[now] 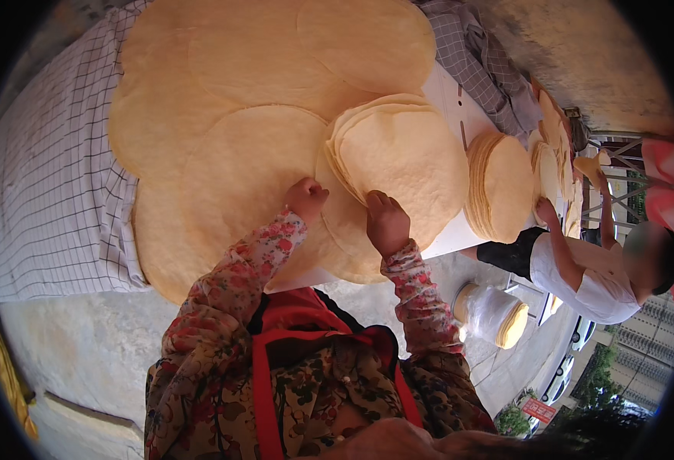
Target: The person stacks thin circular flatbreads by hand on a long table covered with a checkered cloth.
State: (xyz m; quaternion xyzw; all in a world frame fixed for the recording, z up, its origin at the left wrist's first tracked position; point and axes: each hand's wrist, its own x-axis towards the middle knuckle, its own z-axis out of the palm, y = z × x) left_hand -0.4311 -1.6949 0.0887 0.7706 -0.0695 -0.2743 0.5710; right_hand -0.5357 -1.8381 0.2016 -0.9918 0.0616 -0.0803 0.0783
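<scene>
A stack of thin round pale flatbreads [406, 161] lies on top of larger spread-out flatbreads [230, 100]. My left hand [306, 195], in a floral sleeve, is curled at the stack's near left edge. My right hand [387, 222] grips the stack's near edge, fingers bent over the top sheet. Both forearms reach up from a red apron.
A checked cloth [53, 169] covers the surface to the left. A second flatbread stack [498, 188] stands to the right, where another person in a white shirt [590, 280] reaches toward more stacks. A clear bag of flatbreads [494, 313] sits on the stone ground.
</scene>
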